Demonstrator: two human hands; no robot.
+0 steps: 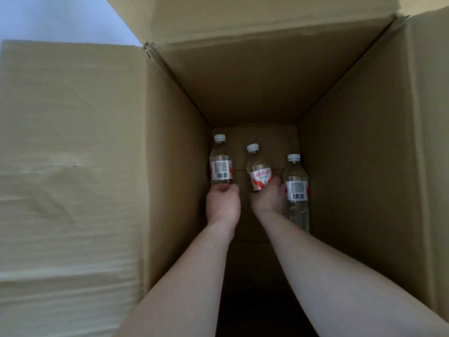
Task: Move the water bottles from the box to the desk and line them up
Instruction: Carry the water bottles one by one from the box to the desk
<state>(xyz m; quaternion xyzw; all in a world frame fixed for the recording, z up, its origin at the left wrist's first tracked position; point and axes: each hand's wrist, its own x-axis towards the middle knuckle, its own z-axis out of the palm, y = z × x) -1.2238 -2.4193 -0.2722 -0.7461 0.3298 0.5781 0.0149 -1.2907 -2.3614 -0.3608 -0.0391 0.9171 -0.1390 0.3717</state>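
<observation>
**Q:** What does the figure show of the task's progress?

**A:** I read it as a pick-up stage, deep inside the cardboard box (352, 166). Both forearms reach down to its floor. My left hand (222, 200) has its fingers curled round the base of the left bottle (220, 164), which lies against the box wall at about 9 o'clock of the floor. My right hand (268, 197) grasps the lower part of the middle bottle (258, 171), red label facing up, near the floor's centre.

**Q:** And the third?

**A:** The right bottle (296, 188) lies untouched at 3 o'clock, just beside my right hand, its cap pointing to 12 o'clock like the others.

**Q:** How much is done, then?

**A:** I cannot say how many bottles already stand on the desk; the desk is not in view. I see three bottles in the box, two of them in hand, none yet clear of its walls. Left to do, in my judgement: lift this pair out, set them down, return for the third, then align the row.
</observation>
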